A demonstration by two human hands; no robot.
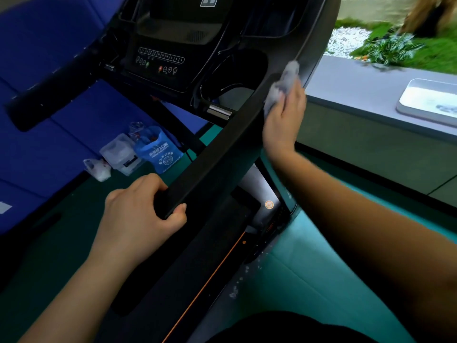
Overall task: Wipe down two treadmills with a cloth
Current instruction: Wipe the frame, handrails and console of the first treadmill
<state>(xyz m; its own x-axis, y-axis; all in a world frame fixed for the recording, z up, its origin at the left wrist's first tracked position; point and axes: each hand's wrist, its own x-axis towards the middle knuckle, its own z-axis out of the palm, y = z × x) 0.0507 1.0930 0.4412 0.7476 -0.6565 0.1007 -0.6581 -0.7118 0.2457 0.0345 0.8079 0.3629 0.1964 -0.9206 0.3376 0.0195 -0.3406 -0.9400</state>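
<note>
left hand (138, 209) grips handrail (212, 154) end | right hand (284, 120) presses cloth (283, 82)

We're in a gym or fitness room: treadmill (173, 280) with button console (160, 60) and long black handrail (217, 149), blue padded panels (49, 45) behind it, green mat floor (309, 268). Grey ledge (351, 82) on the right looks out on planted greenery (390, 48) and white gravel (346, 39). Plastic bags (158, 152) on the floor.

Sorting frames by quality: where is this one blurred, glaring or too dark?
Head view: cloth in the right hand blurred; plants top right smeared; white glare on the tray; console dark, its buttons barely legible; left hand on the handrail fairly sharp.
</note>
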